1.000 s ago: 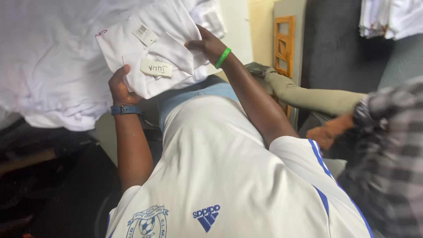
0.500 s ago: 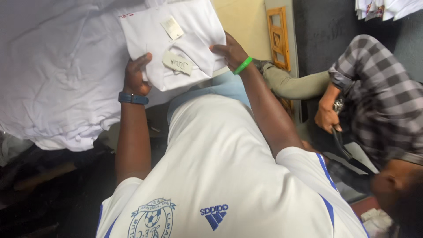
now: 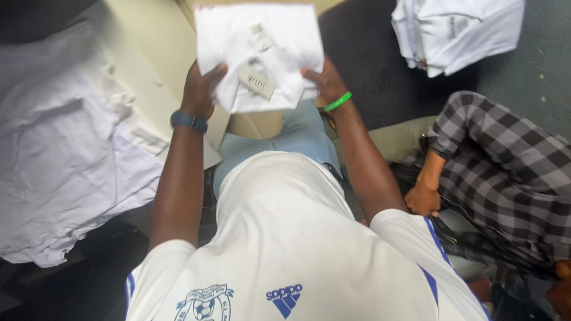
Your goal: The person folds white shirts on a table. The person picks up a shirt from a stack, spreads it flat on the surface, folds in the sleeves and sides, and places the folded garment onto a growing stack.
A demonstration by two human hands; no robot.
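A white folded garment (image 3: 262, 53) with a pale grey tag (image 3: 257, 80) is showing between the left hand (image 3: 201, 89) and the right hand (image 3: 324, 83). A dark blue band (image 3: 189, 121) is circling the left wrist, a bright green band (image 3: 338, 101) the right. Left of the left hand, white cloth (image 3: 65, 172) is lying on a cream surface (image 3: 148, 47). Right of the right hand, a white stack (image 3: 458, 32) is resting on grey floor (image 3: 535, 65). Below it, another person is wearing a black-and-grey checked shirt (image 3: 505, 172). The wearer's shirt (image 3: 285, 244) is appearing white with blue trim, over light blue jeans (image 3: 297, 134).

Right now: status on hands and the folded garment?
Left hand and right hand grip folded white garment, held up. Seated person in checked shirt close on the right.
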